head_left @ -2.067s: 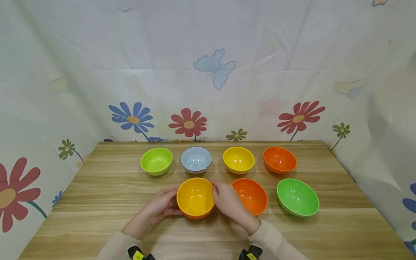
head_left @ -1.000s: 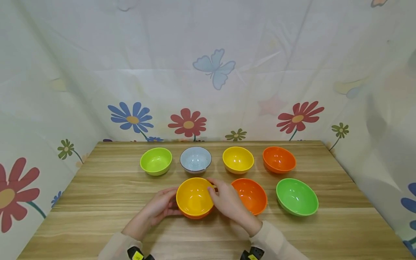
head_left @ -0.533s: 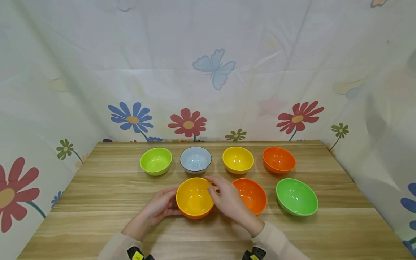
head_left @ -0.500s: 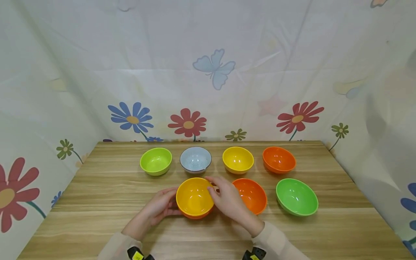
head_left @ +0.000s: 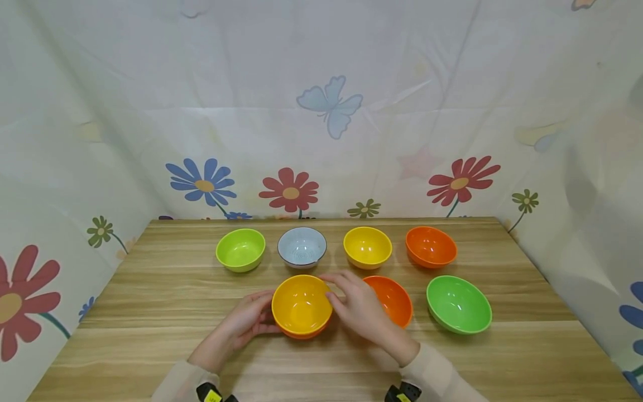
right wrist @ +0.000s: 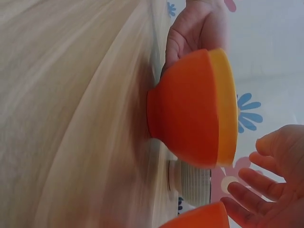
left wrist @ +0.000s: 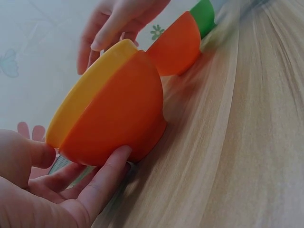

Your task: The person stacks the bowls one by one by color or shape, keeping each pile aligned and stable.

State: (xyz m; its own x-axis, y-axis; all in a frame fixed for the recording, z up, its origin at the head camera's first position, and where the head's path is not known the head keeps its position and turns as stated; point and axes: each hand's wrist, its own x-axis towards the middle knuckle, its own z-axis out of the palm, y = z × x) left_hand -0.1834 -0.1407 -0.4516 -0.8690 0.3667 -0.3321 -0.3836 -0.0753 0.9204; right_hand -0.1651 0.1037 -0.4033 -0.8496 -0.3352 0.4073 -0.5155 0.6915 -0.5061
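On the wooden table (head_left: 161, 290) stands a bowl, yellow inside and orange outside (head_left: 301, 305), near the front edge. Behind this bowl a row of four bowls stands: a lime bowl (head_left: 240, 249), a pale blue bowl (head_left: 302, 247), a yellow bowl (head_left: 367, 247) and an orange bowl (head_left: 431, 245). Right of it are another orange bowl (head_left: 394, 298) and a green bowl (head_left: 458, 304). The left hand (head_left: 246, 318) holds the yellow-and-orange bowl at its left side, fingers curled under its wall. The right hand (head_left: 359, 307) is just beside its right rim, fingers loose and spread, not touching it.
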